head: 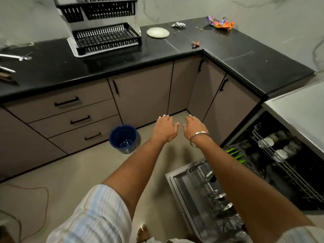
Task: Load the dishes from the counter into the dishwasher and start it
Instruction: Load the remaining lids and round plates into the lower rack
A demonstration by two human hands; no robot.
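A pale round plate (158, 32) lies on the black counter (122, 57) beside a black dish rack (107, 38). The dishwasher (273, 165) stands open at the lower right, its door (182, 188) folded down and the lower rack (210, 186) pulled out over it. White cups sit in the upper rack (278, 148). My left hand (164, 128) and my right hand (193, 128), with a metal bangle on the wrist, reach forward side by side above the floor, fingers straight, holding nothing. Both are well short of the plate.
Crumpled foil (178, 24) and a colourful wrapper (220, 23) lie on the counter's far corner. Metal utensils (16, 57) rest at the far left. A blue bucket (123, 138) stands on the floor by the drawers. Closed cabinets line the corner.
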